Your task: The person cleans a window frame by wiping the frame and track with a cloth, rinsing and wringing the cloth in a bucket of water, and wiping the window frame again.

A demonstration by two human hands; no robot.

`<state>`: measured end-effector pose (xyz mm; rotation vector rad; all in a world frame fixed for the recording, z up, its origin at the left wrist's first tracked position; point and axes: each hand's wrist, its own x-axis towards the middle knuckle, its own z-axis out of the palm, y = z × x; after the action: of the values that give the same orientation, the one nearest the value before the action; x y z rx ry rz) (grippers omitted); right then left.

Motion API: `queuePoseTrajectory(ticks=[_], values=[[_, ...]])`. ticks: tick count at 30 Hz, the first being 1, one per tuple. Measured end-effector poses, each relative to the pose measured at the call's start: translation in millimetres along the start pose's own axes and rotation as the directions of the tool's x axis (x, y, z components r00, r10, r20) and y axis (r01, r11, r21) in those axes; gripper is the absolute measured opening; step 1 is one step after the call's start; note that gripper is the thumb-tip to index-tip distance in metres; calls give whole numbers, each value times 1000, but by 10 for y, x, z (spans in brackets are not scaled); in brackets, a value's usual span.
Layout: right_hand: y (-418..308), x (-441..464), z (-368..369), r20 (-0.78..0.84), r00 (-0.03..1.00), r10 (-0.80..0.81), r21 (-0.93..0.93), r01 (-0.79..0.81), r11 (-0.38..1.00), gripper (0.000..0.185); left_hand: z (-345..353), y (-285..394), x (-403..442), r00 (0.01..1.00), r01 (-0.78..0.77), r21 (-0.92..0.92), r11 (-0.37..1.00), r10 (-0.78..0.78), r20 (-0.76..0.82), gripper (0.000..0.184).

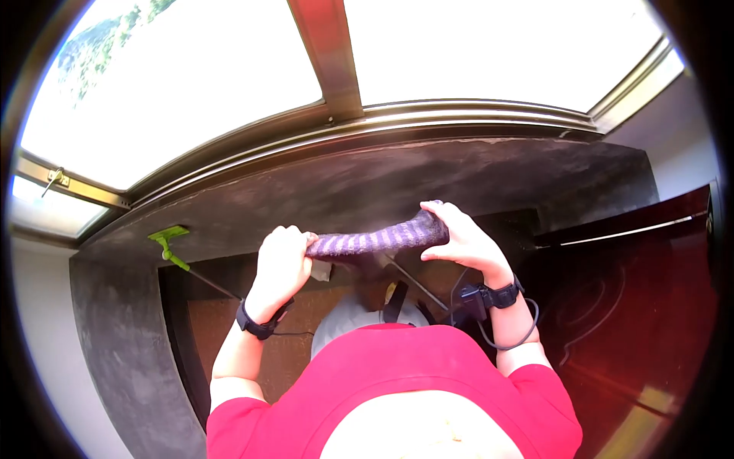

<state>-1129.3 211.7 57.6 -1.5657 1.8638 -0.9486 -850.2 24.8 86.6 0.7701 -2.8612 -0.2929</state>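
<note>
A purple cloth with pale stripes (375,240) is stretched roughly level between my two hands, in front of my chest. My left hand (284,264) is closed in a fist around its left end. At the other end, my right hand (465,239) grips the bunched, darker part, with the thumb below and the fingers at the top; part of that grip is hidden. The cloth is held in the air, apart from the dark sill behind it.
A wide dark sill (367,180) curves beneath the bright window (489,53). At the left, a green squeegee-like tool (170,239) with a long handle leans against the sill. A dark red glossy surface (634,321) lies to the right. Cables hang from the bands on both wrists.
</note>
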Motion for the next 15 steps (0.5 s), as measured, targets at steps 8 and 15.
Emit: queuePoseTrajectory(ticks=[8, 15], values=[[-32, 589, 122, -111, 947, -303, -198, 278, 940, 17, -321, -259, -229, 860, 457, -174, 872, -483, -163, 25], [-521, 1253, 329, 249, 956, -153, 754, -92, 650, 30, -545, -1121, -627, 733, -9, -996, 89, -677, -67, 24]])
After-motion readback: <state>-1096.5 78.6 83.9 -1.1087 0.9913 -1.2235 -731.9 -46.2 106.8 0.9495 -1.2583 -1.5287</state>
